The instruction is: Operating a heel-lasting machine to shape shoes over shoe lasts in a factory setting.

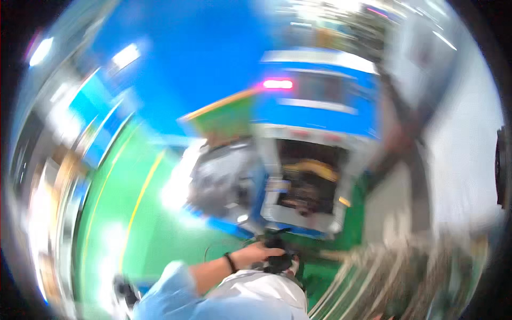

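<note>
My left hand (pixel 257 254), with a black band on the wrist and a light blue sleeve behind it, reaches in from the lower edge. Its fingers are closed over a black object (pixel 277 260) in front of my light-coloured clothing; motion blur hides what kind of object it is. A thin dark cord seems to curve beside the hand. My right hand cannot be made out. Just beyond the left hand stands a blue and white machine (pixel 320 120) with a dark open bay (pixel 312 186) that holds a yellow curved part (pixel 314 168).
A grey, shiny bulky thing (pixel 224 176) with a blue base adjoins the machine's left side. Green floor (pixel 160 213) with yellow lines runs along the left. A blurred stack with pale stripes (pixel 394 277) lies close at the lower right. Dark crossing beams (pixel 408 133) rise on the right.
</note>
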Available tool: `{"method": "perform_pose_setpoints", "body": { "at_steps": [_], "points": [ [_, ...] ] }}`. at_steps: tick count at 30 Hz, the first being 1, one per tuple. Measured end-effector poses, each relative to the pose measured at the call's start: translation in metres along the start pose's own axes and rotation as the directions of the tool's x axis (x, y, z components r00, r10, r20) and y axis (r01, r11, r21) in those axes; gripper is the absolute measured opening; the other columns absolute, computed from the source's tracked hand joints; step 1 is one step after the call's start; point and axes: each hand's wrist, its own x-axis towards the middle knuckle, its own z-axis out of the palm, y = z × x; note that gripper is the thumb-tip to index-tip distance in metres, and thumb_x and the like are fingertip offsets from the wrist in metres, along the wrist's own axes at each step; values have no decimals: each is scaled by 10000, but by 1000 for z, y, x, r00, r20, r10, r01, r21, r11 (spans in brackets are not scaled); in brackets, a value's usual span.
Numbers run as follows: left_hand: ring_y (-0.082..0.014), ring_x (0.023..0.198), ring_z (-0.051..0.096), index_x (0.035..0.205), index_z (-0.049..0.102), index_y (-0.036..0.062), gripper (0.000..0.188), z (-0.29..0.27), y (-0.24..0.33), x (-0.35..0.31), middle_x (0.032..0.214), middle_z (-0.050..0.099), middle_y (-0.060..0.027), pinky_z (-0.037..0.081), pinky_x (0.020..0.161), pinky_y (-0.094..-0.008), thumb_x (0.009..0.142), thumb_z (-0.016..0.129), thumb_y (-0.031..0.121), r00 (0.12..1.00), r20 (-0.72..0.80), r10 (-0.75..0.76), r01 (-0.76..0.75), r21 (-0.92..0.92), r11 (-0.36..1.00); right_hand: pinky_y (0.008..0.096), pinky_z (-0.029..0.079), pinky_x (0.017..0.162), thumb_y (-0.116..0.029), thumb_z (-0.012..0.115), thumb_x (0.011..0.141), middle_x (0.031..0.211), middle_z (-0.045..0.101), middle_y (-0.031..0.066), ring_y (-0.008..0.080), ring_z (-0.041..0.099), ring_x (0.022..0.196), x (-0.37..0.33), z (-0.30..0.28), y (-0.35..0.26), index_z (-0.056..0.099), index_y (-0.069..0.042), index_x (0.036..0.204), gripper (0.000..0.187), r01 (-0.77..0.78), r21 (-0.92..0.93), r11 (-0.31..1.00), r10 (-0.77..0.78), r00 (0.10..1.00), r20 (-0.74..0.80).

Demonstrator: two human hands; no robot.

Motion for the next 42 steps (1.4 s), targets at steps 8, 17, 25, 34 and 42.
{"method": "perform_pose_setpoints", "body": {
  "at_steps": [8,17,25,34,42],
  "points": [
    [-221,855,636,977,754,-1,751,-93,-165,-154,944,693,-118,493,775,-338,751,736,715,836,-549,-13,-34,-76,996,414,555,802,-222,571,1004,1102,671,199,313,658,960,45,18,-212,641,-11,1273,349,-398,724,563,-677,281,680],
    [-172,920,652,1141,700,-15,497,-100,-394,-328,983,726,-89,515,850,-332,806,825,330,127,-967,-220,-531,-254,809,387,569,836,-207,561,1009,1117,691,146,286,668,986,-52,31,-399,601,33,1270,357,-437,649,622,-779,-261,570],
    [-358,1033,619,942,715,34,337,-125,-591,-395,932,688,-154,494,920,-450,747,811,292,-720,-692,-54,174,-255,951,450,497,997,-273,565,1044,1325,647,151,306,633,1161,-208,-19,-485,532,12,1401,458,366,833,415,-412,-741,531],
    [-360,1076,624,886,723,69,310,-116,-611,-366,905,686,-153,493,894,-475,846,752,375,-759,-599,-255,176,-566,805,253,471,547,-62,601,917,864,634,73,140,592,645,-302,-80,-522,486,27,1412,516,-135,654,745,-536,-705,465],
    [-344,1175,571,847,726,63,315,-160,-596,-386,972,710,-144,468,918,-486,821,744,377,-850,-453,-268,213,-762,611,276,472,519,-34,570,912,856,632,103,150,603,662,-308,-4,-522,464,56,1405,512,-37,690,723,-531,-667,522]
  ]
}}
